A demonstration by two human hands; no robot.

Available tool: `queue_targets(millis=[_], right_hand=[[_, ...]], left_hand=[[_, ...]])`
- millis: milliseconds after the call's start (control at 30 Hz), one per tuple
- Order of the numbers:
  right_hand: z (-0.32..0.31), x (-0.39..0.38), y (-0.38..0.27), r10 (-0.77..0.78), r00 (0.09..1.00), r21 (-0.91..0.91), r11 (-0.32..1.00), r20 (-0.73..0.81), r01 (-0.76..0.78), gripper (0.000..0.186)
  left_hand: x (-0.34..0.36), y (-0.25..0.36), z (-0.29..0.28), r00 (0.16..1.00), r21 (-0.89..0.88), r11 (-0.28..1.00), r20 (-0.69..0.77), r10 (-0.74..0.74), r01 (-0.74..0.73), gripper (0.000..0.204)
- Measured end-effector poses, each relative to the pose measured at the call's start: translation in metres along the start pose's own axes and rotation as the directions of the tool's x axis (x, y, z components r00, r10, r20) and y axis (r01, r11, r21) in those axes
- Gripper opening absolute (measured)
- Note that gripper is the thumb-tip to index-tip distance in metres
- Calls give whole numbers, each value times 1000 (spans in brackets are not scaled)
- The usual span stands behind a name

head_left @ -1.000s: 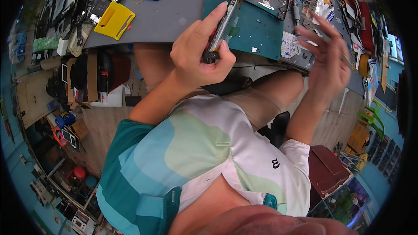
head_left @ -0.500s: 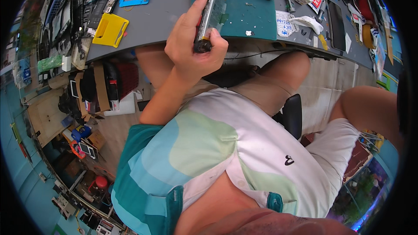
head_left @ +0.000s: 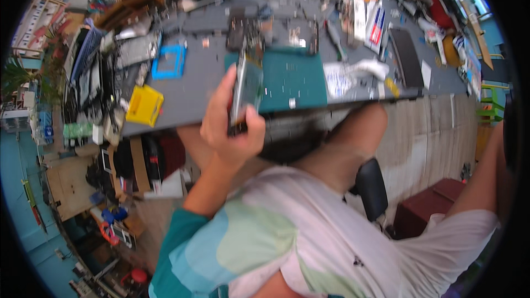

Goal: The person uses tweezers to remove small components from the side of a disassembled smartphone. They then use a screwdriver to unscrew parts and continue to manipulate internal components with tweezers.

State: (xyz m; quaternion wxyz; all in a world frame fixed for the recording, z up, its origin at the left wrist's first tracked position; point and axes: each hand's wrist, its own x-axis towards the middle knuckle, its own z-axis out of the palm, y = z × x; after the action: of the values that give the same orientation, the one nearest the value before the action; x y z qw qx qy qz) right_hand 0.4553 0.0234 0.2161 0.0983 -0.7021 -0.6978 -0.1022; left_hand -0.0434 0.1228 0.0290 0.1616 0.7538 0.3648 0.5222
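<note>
My left hand (head_left: 232,118) is closed around the lower end of a phone (head_left: 248,85), held edge-on and tilted above the desk's front edge. The side turned toward the right looks glassy and greenish, and bare parts seem to show near its top, though motion blurs them. Behind it lies a green work mat (head_left: 295,80). At the mat's far side are a dark phone part (head_left: 236,32) and an opened phone frame (head_left: 306,36). My right arm (head_left: 480,182) reaches up along the right rim, and its hand is out of the picture.
On the left of the grey desk (head_left: 190,96) lie a yellow holder (head_left: 145,105), a blue frame (head_left: 169,62) and stacked phone parts. To the right are a screwdriver (head_left: 334,38), a crumpled white tissue (head_left: 367,69) and a black phone (head_left: 406,58). A stool (head_left: 371,187) stands below.
The view has tilted up, so more of the desk's far side shows and everything sits lower. My left hand still grips the phone. The right arm has shifted toward the right rim.
</note>
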Motion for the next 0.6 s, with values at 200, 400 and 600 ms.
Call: queue_targets(millis=[200, 400, 600], right_hand=[[8, -43, 19, 261, 965, -50, 964, -33, -263, 57], [7, -54, 37, 333, 943, -52, 942, -5, -333, 55], [-5, -62, 57, 339, 941, -23, 940, -18, -339, 53]], left_hand=[[14, 2, 1, 989, 37, 994, -96, 110, -107, 56], [6, 1, -1, 999, -1, 1000, -44, 14, -14, 59], [9, -14, 10, 985, -17, 994, -132, 109, -112, 58]])
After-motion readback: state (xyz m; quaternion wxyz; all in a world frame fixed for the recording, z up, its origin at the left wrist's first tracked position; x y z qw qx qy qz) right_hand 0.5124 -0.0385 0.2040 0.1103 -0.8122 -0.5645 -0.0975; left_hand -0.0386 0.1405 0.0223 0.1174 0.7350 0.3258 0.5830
